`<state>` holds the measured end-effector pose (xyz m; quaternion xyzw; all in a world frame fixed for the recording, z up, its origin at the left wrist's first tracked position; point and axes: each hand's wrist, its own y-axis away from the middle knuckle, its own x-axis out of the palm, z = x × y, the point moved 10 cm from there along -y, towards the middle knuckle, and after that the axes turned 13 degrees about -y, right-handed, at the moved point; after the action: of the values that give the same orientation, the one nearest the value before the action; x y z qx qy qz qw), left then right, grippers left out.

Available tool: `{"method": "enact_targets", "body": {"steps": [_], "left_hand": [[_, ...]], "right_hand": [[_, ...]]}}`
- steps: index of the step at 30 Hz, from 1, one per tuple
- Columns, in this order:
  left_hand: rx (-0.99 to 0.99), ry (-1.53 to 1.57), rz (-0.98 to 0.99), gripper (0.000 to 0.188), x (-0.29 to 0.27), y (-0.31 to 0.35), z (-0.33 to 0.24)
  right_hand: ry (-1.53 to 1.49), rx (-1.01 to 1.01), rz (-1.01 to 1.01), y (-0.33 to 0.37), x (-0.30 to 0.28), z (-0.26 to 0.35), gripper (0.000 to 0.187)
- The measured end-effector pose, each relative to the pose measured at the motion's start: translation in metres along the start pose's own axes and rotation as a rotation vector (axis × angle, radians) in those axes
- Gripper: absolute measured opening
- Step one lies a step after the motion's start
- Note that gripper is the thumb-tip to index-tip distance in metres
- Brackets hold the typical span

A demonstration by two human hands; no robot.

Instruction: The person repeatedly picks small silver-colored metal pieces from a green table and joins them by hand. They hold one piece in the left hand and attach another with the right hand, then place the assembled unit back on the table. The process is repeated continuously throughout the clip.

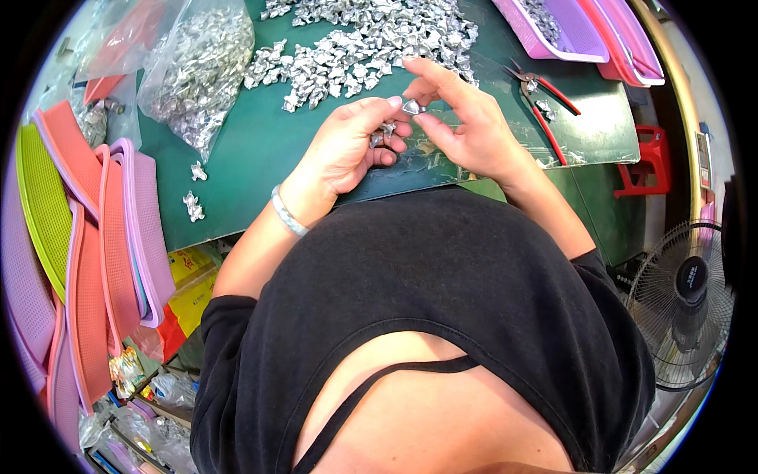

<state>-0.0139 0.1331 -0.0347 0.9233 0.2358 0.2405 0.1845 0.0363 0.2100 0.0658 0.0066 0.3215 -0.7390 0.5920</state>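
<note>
My left hand [345, 142] is closed at the table's near edge, its fingers curled around a few small silver metal castings [382, 133]. My right hand [471, 118] has thumb and forefinger brought to one silver metal casting [411, 107], which also meets the left thumb tip. Fingers partly hide the castings, so their exact shape is unclear. Just beyond both hands spreads a large heap of like castings [347, 59]. Red-handled cutting pliers [545, 110] lie with jaws apart on the green table, right of my right hand.
A clear plastic bag [207, 71] full of castings stands at left, with two loose castings [193, 207] nearer me. Stacked plastic baskets [95, 237] crowd the left side. A purple basket [580, 47] sits at far right. A red stool [649, 162] and a fan [685, 296] stand right.
</note>
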Motion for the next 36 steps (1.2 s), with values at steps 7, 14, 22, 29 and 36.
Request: {"method": "enact_targets", "body": {"steps": [7,14,22,29,36], "left_hand": [[-0.014,0.034,-0.031,0.013,-0.004,-0.004,0.003],[-0.035,0.144,-0.017,0.015,-0.007,-0.006,0.008],[0.021,0.083,-0.097,0.014,-0.012,-0.005,0.002],[0.090,0.167,-0.039,0.012,-0.009,-0.006,-0.005],[0.097,0.114,-0.044,0.004,-0.008,-0.009,-0.003]], "right_hand": [[-0.007,0.048,-0.029,0.002,-0.004,-0.008,0.057],[0.286,0.116,-0.004,0.012,-0.025,-0.022,0.053],[0.289,0.224,0.052,0.022,-0.025,-0.040,0.050],[0.341,0.117,0.036,0.019,-0.027,-0.031,0.051],[0.337,0.137,0.052,0.020,-0.025,-0.037,0.049]]}}
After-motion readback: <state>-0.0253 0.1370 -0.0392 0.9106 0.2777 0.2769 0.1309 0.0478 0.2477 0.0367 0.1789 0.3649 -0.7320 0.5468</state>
